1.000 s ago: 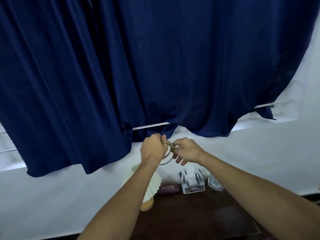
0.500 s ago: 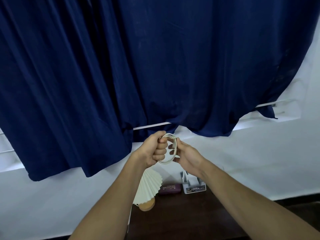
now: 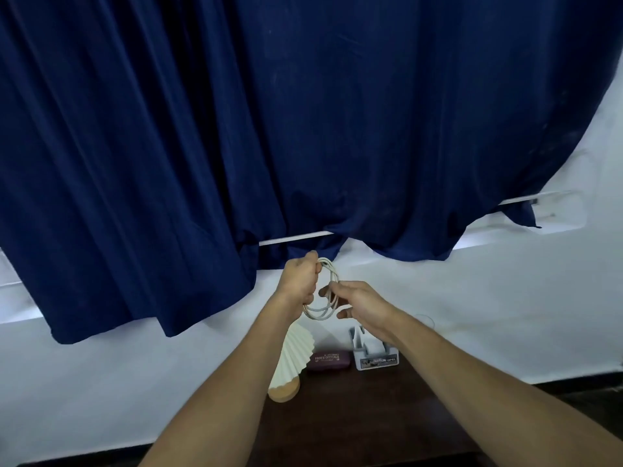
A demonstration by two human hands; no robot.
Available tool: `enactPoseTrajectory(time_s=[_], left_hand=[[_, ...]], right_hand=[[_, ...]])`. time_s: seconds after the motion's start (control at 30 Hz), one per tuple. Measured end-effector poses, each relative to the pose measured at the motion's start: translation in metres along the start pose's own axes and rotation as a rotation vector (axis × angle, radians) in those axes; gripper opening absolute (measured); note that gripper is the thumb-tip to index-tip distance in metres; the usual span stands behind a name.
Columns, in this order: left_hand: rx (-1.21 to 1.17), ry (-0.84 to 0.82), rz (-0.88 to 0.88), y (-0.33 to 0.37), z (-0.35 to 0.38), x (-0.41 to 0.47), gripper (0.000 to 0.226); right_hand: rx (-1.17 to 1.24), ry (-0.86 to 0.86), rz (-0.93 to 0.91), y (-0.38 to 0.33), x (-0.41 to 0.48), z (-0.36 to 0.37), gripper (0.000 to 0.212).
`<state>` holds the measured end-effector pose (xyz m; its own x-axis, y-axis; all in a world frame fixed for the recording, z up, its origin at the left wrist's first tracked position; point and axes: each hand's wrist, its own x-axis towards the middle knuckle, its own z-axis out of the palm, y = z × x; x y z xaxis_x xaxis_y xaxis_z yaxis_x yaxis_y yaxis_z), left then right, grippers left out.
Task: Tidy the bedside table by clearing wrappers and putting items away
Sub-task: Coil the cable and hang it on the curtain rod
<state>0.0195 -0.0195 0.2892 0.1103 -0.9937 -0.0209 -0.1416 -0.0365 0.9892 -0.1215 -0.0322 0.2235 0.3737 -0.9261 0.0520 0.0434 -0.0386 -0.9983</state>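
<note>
A white cable (image 3: 332, 291) is wound into a small coil of several loops and held up in front of the wall, above the dark wooden bedside table (image 3: 354, 419). My left hand (image 3: 300, 279) grips the coil's upper left side in a fist. My right hand (image 3: 357, 303) pinches the coil's right side between thumb and forefinger, its other fingers spread loosely below.
On the table against the wall stand a pleated paper lamp (image 3: 291, 360) with a round wooden base, a maroon spectacle case (image 3: 328, 359) and a grey holder (image 3: 374, 353) partly behind my right wrist. A dark blue curtain (image 3: 269, 129) hangs above.
The hands have shifted on the coil: my left fist now holds its top left and my right hand has dropped to pinch its right side. The coil hangs more open and lower.
</note>
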Motion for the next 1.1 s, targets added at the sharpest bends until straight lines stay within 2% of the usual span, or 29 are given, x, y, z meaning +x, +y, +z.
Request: enactPoseTrajectory(time_s=[0.13, 0.27, 0.4, 0.53, 0.63, 0.73, 0.8, 0.93, 1.1], left_hand=[[0.111, 0.124, 0.110, -0.031, 0.007, 0.001, 0.048], [0.118, 0.137, 0.108, -0.078, 0.017, 0.006, 0.046], [0.183, 0.101, 0.087, -0.127, 0.030, 0.010, 0.042], [0.420, 0.097, 0.069, -0.189, 0.038, 0.021, 0.037], [0.443, 0.041, 0.033, -0.238, 0.044, 0.025, 0.030], [0.523, -0.018, 0.004, -0.289, 0.043, 0.027, 0.026], [0.580, -0.022, -0.046, -0.320, 0.039, 0.032, 0.024], [0.571, 0.097, -0.136, -0.351, 0.034, 0.051, 0.017], [0.670, 0.228, -0.087, -0.376, 0.034, 0.098, 0.020]], right_hand=[[0.120, -0.106, 0.105, 0.013, -0.002, -0.008, 0.032], [0.344, -0.217, 0.245, 0.037, -0.005, -0.015, 0.030], [0.293, -0.134, 0.340, 0.078, 0.001, -0.026, 0.029], [0.309, 0.003, 0.412, 0.130, 0.004, -0.033, 0.020], [0.162, 0.098, 0.481, 0.170, 0.007, -0.034, 0.020], [-0.072, 0.189, 0.497, 0.208, 0.012, -0.037, 0.008], [-0.192, 0.244, 0.482, 0.238, 0.022, -0.039, 0.016], [-0.552, 0.242, 0.467, 0.280, 0.056, -0.033, 0.007], [-0.822, 0.298, 0.455, 0.310, 0.103, -0.019, 0.017]])
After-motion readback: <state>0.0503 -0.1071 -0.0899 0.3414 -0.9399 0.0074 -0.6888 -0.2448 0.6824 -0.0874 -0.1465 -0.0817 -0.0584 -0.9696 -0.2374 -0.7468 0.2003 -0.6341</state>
